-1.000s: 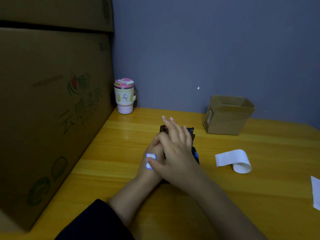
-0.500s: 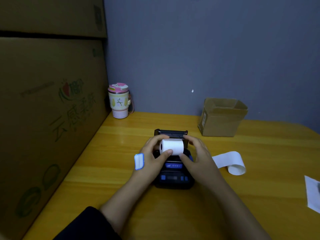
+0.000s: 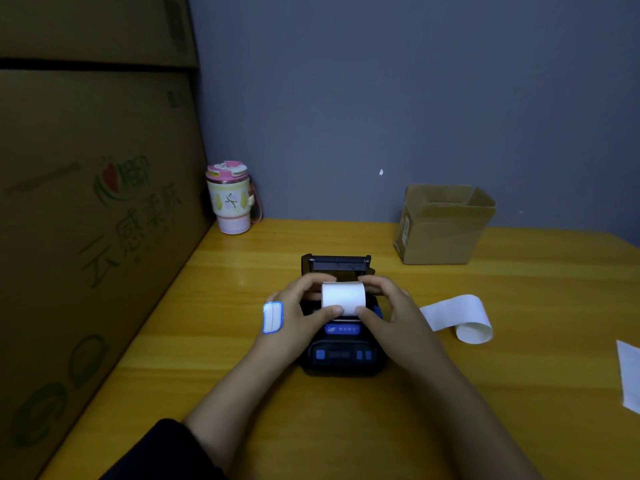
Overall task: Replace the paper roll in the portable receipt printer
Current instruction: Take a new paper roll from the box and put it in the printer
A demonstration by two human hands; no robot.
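A black portable receipt printer with blue buttons sits on the yellow wooden table, its lid tipped open at the back. A white paper roll lies across the open paper bay. My left hand grips the roll's left end, thumb in front and fingers behind; a blue-edged label is stuck to the back of this hand. My right hand grips the right end the same way. The bay under the roll is hidden.
A partly unrolled strip of white paper lies right of the printer. A small open cardboard box stands at the back right, a pink-lidded cup at the back left. Large cartons wall the left side. A paper sheet lies at the right edge.
One second ago my hands were stacked over the printer, covering it. They have since parted, and the white roll now shows between them over the open bay.
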